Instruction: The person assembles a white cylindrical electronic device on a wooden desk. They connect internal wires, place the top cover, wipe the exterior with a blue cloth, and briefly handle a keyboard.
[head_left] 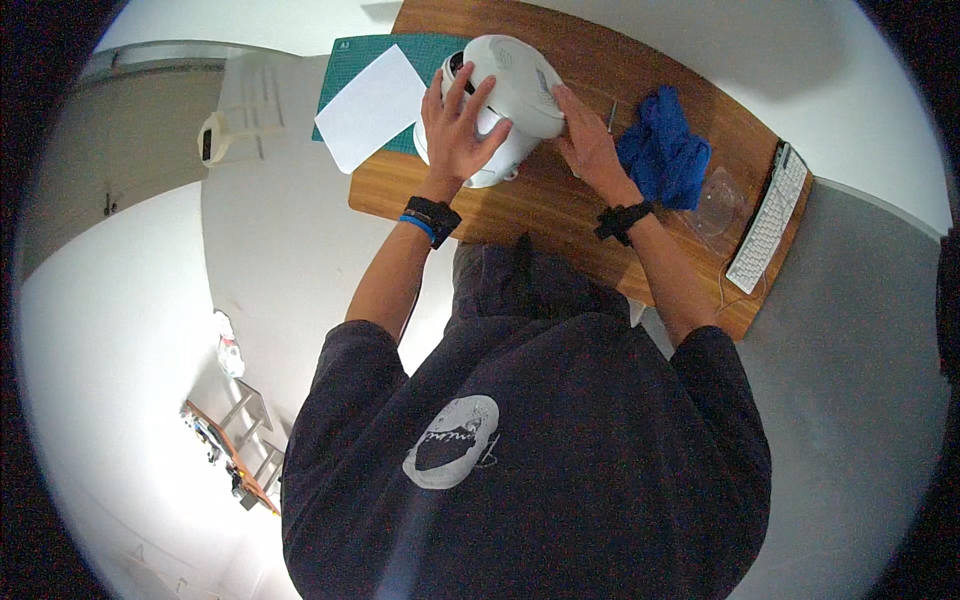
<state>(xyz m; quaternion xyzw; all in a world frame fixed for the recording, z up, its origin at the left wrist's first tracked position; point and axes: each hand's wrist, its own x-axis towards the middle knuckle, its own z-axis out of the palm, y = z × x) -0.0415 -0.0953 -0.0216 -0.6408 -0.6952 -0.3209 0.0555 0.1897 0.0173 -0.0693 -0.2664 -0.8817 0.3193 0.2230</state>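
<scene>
left hand (456,128) spread flat on white appliance (505,95) | right hand (590,145) open, fingers against its side | wooden table (560,215)

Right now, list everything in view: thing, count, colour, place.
white appliance: one, white with a dark opening, on the desk between both hands
wooden desk: one, brown, upper middle
cutting mat: one, green, desk's left end
paper sheet: one, white, lying on the mat
blue cloth: one, blue, crumpled right of the appliance
clear plastic bag: one, transparent, between cloth and keyboard
keyboard: one, white, desk's right end
wristbands: two, black, the left one with blue, one on each wrist
left hand: fingers spread on the appliance's side
right hand: resting against the appliance's right side
</scene>
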